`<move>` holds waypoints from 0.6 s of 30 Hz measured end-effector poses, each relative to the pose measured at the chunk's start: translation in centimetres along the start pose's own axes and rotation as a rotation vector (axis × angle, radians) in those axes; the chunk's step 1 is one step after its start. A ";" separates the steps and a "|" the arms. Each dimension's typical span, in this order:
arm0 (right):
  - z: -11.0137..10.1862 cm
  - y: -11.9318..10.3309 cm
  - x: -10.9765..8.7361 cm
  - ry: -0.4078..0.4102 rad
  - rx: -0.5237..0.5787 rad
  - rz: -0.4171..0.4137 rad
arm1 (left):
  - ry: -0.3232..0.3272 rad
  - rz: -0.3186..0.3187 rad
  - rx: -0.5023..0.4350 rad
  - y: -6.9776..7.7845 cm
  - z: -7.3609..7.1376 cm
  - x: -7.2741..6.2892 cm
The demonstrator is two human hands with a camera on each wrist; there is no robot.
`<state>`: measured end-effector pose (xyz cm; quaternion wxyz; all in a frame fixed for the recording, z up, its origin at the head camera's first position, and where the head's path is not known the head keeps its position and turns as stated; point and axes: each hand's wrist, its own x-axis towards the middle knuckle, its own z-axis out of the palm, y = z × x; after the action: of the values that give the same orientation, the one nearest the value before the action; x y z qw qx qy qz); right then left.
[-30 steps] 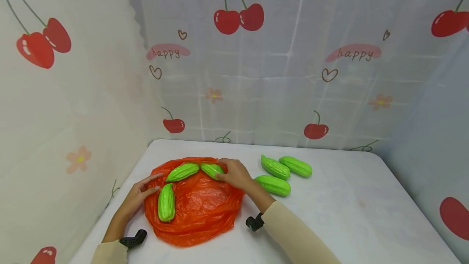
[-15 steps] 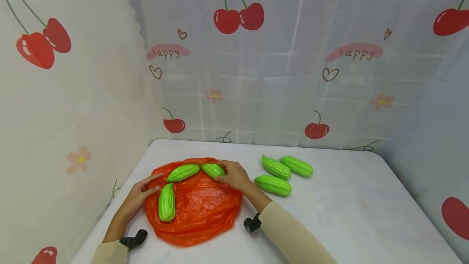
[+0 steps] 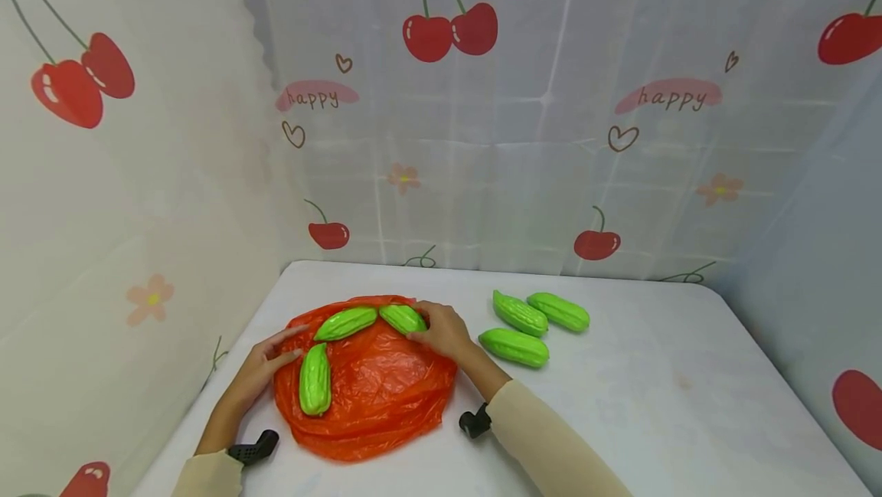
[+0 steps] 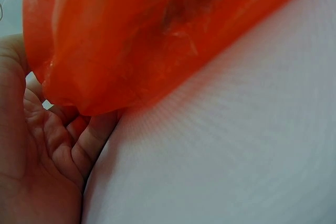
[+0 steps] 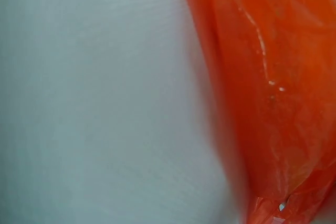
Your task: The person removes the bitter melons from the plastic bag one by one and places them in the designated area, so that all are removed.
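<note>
In the head view, an orange-red plastic bag [image 3: 386,397] lies spread in a rounded shape on the white table. Three bright green, ridged bitter melons rest on it: one upright at the left [image 3: 315,380], one slanting at the back [image 3: 347,323] and one at the back right [image 3: 403,318]. My left hand [image 3: 256,368] grips the bag's left edge; the left wrist view shows the plastic [image 4: 131,40] between thumb and curled fingers. My right hand [image 3: 444,331] holds the right end of the back-right melon between thumb and fingers, partly hiding it. Little of the right hand shows in the right wrist view.
Right of the bag lie three more bitter melons: a near one [image 3: 514,348], a middle one [image 3: 520,314] and a far one [image 3: 559,312]. The white table [image 3: 654,405] extends to the right. A cherry-printed curtain [image 3: 482,137] stands behind its far edge.
Slightly more of the back-right melon shows past my right fingers, and the right forearm has shifted a little left. My left hand has stayed at the bag's edge.
</note>
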<state>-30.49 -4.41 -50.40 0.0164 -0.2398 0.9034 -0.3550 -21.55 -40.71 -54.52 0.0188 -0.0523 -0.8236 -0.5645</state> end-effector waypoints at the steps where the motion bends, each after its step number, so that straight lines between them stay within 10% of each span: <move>1: 0.0 0.0 0.0 0.002 0.001 -0.002 | 0.000 0.003 -0.005 0.0 0.0 0.0; 18: -1.3 -0.2 -1.5 0.047 0.042 -0.053 | 0.003 -0.005 -0.003 0.2 0.1 -0.1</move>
<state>-29.27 -3.08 -49.52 -0.0092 -0.2551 0.8892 -0.3797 -21.38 -40.56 -54.33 0.0185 -0.0493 -0.8229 -0.5657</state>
